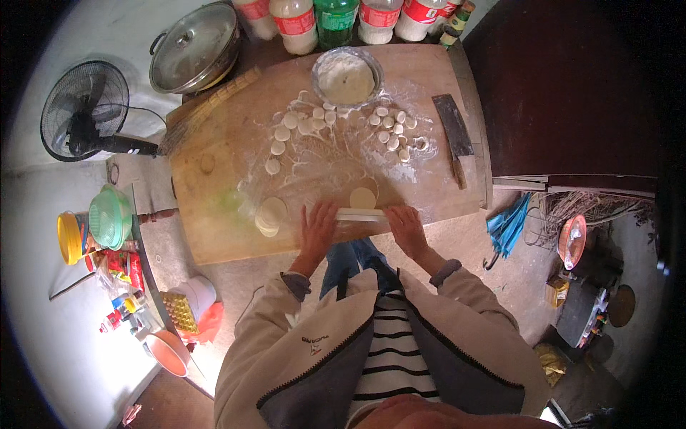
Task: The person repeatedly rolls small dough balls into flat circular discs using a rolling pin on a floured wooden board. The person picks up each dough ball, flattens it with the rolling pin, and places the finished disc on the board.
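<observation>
A pale rolling pin (362, 215) lies across the near edge of the wooden board (214, 182). My left hand (319, 225) is over its left end and my right hand (404, 228) over its right end. A flat round of dough (363, 197) lies just beyond the pin, its near edge at the pin. Left of my left hand is an overlapping pile of thin dough wrappers (271, 214). Small floured dough discs (394, 128) cluster on the right, and more dough pieces (291, 119) lie in a loose line on the left.
A bowl of flour (345, 78) stands at the board's far side. A cleaver (453, 128) lies by the right edge. A straw whisk broom (214, 104) rests along the far left edge. Beyond are bottles (295, 27), a lidded pan (194, 48) and a fan (86, 110).
</observation>
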Motion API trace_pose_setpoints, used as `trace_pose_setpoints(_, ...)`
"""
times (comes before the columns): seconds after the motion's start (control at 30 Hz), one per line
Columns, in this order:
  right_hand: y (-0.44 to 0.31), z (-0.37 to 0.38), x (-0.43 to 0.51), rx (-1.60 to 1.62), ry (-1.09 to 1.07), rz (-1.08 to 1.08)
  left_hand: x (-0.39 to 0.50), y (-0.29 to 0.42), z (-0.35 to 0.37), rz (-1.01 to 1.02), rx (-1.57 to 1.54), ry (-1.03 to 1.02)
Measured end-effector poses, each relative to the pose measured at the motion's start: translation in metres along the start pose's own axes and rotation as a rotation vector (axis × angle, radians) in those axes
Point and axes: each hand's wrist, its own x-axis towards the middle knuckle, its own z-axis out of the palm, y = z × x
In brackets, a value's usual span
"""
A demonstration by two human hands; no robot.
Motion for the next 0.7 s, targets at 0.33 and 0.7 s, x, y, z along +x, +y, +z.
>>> trace_pose_setpoints(0.33,0.012,-0.002,0.025,0.020,-0.046,-0.080,0.011,-0.024,-0.004,0.058,-0.152,0.017)
trace_pose_setpoints(0.7,0.030,0.012,0.057,-0.049,-0.015,-0.024,0.066,-0.001,-0.014,-0.073,0.036,-0.089)
